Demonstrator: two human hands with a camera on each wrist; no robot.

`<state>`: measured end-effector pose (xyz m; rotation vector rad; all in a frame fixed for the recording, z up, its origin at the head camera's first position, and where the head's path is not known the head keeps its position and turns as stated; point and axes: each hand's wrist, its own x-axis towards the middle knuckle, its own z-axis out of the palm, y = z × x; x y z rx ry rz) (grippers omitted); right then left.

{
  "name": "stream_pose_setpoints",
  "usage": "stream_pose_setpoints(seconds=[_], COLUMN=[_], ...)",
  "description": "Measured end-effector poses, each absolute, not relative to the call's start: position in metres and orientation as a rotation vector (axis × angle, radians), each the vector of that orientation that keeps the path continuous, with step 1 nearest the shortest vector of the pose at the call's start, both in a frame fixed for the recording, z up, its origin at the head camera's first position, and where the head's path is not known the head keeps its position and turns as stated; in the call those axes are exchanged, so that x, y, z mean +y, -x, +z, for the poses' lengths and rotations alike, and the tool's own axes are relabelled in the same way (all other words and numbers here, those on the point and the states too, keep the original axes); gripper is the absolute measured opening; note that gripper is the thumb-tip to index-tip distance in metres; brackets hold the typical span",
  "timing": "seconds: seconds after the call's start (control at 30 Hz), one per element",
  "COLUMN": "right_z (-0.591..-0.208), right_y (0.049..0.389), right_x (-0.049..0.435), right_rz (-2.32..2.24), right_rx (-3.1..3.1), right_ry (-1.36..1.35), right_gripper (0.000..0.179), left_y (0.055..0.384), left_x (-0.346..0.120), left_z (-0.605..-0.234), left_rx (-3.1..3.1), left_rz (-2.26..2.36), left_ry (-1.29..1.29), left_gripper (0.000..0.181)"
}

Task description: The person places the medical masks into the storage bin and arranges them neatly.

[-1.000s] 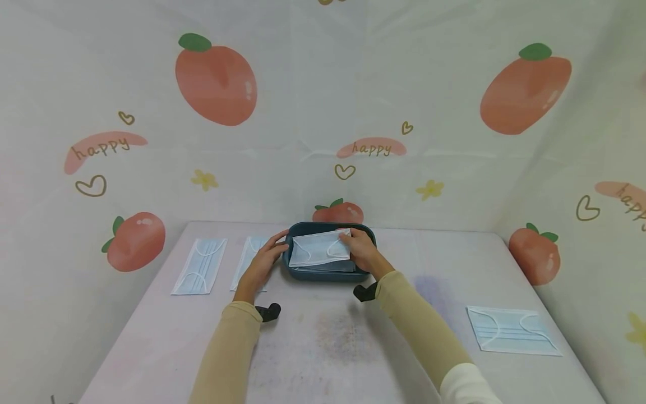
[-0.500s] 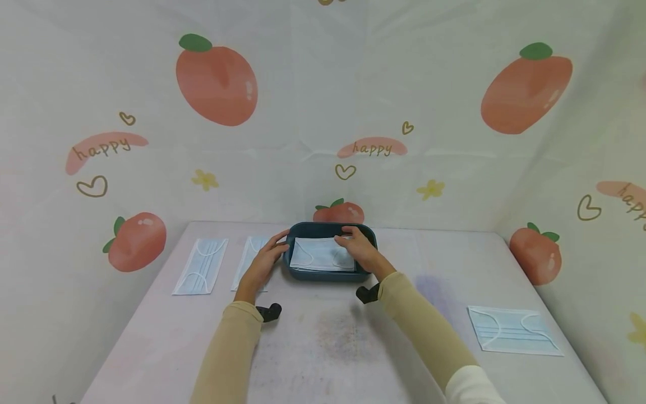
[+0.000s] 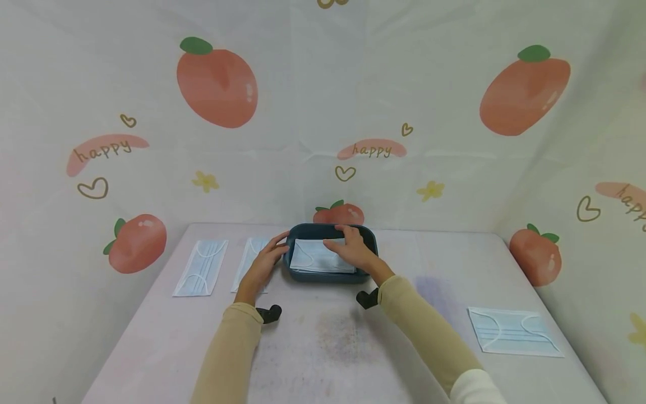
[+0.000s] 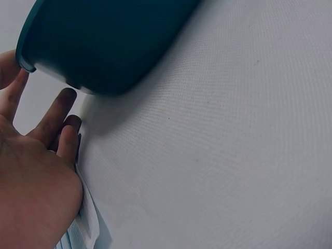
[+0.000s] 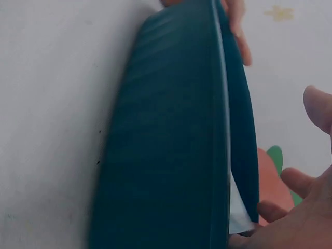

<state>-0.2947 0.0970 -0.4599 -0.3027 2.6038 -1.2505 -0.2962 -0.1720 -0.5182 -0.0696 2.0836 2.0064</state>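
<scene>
Pale table [image 3: 303, 342] with masks [image 3: 520, 332], fruit-print backdrop [image 3: 298, 95]

Pale table [image 3: 303, 348], teal bin [image 3: 328, 278], three face masks [image 3: 516, 333]

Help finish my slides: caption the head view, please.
Left hand at a dark tray, right hand over a face mask inside; three more masks lie outside.

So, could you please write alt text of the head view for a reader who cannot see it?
A person's left hand touches the left end of a dark teal, rounded rectangular tray, and their right hand is over a pale blue pleated face mask inside it. On the whitish table, two more masks lie at left, one at right.
</scene>
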Motion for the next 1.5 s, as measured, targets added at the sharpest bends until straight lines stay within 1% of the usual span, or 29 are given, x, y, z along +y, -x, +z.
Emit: stream_pose_setpoints(seconds=[0.17,0.3,0.43,0.53,1.03,1.23,1.5], right_z=[-0.459,-0.457,-0.458,-0.458,-0.465,-0.467,-0.473], right_y=[0.287,0.281,0.276,0.273,0.248,0.24,0.233], right_x=[0.093,0.09,0.09,0.092,0.118,0.13,0.146], right_rz=[-0.959,-0.691,-0.503,-0.446,-0.372,-0.432,-0.478], right_rx=[2.771,2.899,2.973,3.004,3.06,3.069,3.104], right_ry=[0.459,0.566,0.615,0.619,0.558,0.544,0.528], right_gripper=[0.077,0.081,0.084,0.083,0.087,0.087,0.087], left_y=[0.296,0.295,0.296,0.298,0.295,0.294,0.286], left_x=[-0.174,-0.175,-0.175,-0.174,-0.172,-0.172,-0.172], left_z=[-0.519,-0.52,-0.521,-0.522,-0.52,-0.518,-0.497], left_rx=[2.072,2.047,2.031,2.031,2.077,2.076,2.028], left_rz=[2.013,2.024,2.035,2.035,2.013,2.016,2.0], left_ry=[0.066,0.066,0.065,0.063,0.073,0.04,0.042], left_gripper=[0.05,0.05,0.051,0.051,0.049,0.049,0.053])
